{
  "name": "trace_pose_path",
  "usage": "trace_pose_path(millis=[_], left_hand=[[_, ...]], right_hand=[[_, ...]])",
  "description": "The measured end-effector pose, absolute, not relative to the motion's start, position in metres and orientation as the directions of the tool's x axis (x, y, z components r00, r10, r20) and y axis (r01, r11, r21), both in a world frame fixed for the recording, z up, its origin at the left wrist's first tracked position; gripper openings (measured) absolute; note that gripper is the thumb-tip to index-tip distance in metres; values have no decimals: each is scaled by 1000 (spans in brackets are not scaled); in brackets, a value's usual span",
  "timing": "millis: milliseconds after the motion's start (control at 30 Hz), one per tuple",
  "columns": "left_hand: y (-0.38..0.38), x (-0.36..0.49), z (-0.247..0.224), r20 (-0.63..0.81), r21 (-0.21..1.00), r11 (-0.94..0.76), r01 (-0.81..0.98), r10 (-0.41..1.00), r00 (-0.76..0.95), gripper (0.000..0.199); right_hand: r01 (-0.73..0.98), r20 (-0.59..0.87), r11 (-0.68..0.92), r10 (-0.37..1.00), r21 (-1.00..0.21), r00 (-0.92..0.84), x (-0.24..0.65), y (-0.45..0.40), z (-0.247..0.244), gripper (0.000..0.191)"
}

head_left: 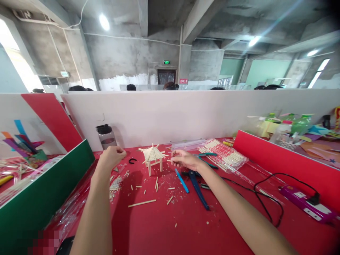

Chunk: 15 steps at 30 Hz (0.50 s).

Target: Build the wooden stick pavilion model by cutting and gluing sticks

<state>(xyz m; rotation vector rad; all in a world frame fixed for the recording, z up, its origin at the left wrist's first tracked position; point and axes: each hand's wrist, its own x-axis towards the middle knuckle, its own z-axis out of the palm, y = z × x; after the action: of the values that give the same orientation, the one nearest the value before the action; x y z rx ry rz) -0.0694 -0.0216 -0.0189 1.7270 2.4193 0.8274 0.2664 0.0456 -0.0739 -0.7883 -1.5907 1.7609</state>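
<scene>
A small pavilion of pale wooden sticks (153, 154) with a peaked roof stands upright on the red tabletop (159, 230). To its left, my left hand (113, 156) is raised with the fingers curled together; whatever they hold, if anything, is hidden. On the other side, my right hand (183, 159) pinches a short wooden stick (169, 161), close to the roof but apart from it. Cut stick pieces (157, 185) and one longer stick (142, 203) lie in front of the pavilion.
Blue-handled pliers (198, 191) and a blue pen (182, 181) lie near my right forearm. Bagged sticks (225, 154), a purple power strip (305, 202) and cables are at right; a bottle (106, 136) stands behind my left hand. Green (53, 187) and red dividers flank the workspace.
</scene>
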Motion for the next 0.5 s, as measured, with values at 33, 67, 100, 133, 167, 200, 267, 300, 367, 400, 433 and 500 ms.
trace_pose_path(millis=[33, 67, 100, 133, 167, 200, 267, 300, 367, 400, 433, 500], left_hand=[[-21, -70, -20, 253, 451, 232, 862, 893, -372, 22], [-21, -69, -22, 249, 451, 233, 862, 894, -372, 21], [-21, -69, -23, 247, 452, 233, 861, 895, -372, 21], [-21, -68, -24, 242, 453, 234, 860, 896, -372, 20], [-22, -67, -24, 241, 453, 236, 860, 896, -373, 20], [-22, -66, -25, 244, 449, 240, 861, 894, -376, 20], [-23, -65, -25, 269, 432, 246, 868, 883, -384, 23], [-23, -65, -25, 282, 419, 248, 874, 879, -385, 24], [-21, -67, -25, 293, 387, 248, 888, 880, -373, 26], [-20, -69, -26, 281, 371, 249, 894, 888, -364, 25], [-19, -73, -28, 260, 356, 254, 899, 897, -357, 24], [-16, -80, -32, 206, 338, 258, 905, 918, -339, 17]], right_hand=[[-62, -19, -74, 782, -995, -623, 267, 45, -73, 33], [-64, -21, -78, 782, -995, -623, 267, 45, -73, 33], [-65, -25, -83, 781, -994, -624, 267, 45, -73, 33], [-67, -26, -88, 780, -994, -625, 267, 44, -73, 32], [-71, -27, -92, 779, -993, -626, 267, 45, -74, 32], [-76, -27, -95, 778, -993, -628, 267, 45, -74, 32], [-85, -23, -99, 774, -992, -633, 267, 46, -75, 31], [-89, -21, -100, 772, -991, -635, 267, 46, -76, 31], [-94, -19, -101, 771, -990, -637, 268, 47, -77, 32], [-94, -19, -102, 771, -990, -636, 268, 47, -77, 32], [-92, -22, -104, 772, -990, -635, 268, 47, -77, 33], [-88, -28, -107, 774, -990, -632, 268, 47, -77, 34]])
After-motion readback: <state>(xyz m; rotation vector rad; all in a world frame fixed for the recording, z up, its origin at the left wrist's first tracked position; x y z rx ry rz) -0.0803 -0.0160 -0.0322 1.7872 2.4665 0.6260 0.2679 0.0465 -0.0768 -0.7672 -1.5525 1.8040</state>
